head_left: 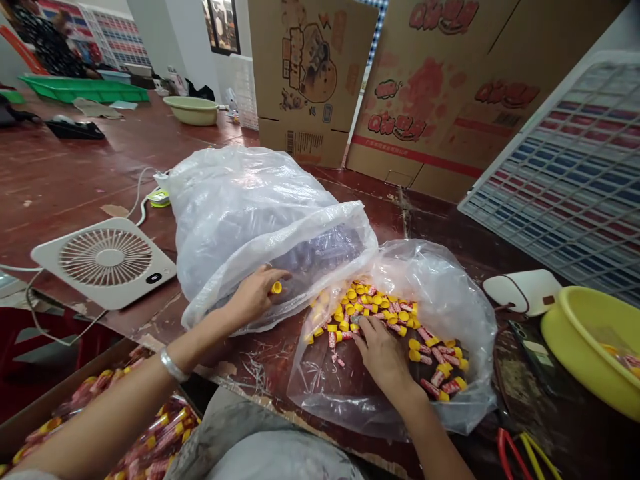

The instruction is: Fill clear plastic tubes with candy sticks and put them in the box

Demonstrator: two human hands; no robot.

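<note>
My left hand [254, 293] is closed at the mouth of a big white woven sack [240, 180]. A yellow cap [277, 287] shows at its fingers; anything attached to the cap is hidden. Clear plastic pieces [315, 250] lie inside the sack. My right hand [384, 357] reaches into a clear plastic bag [430, 267], its thumb and fingers slightly apart. The fingertips touch a heap of small yellow-capped pieces with red-and-white wrapping [385, 310]. More such pieces [445, 373] lie to the right of that hand.
A white fan [110, 257] lies at left. Below the table edge, a box holds several yellow-capped tubes [165, 433]. At right are a yellow basin [575, 340], a phone [537, 353], a white device [523, 290] and red-and-yellow-handled scissors [525, 453]. Cardboard [320, 80] stands behind; a person [45, 40] sits far left.
</note>
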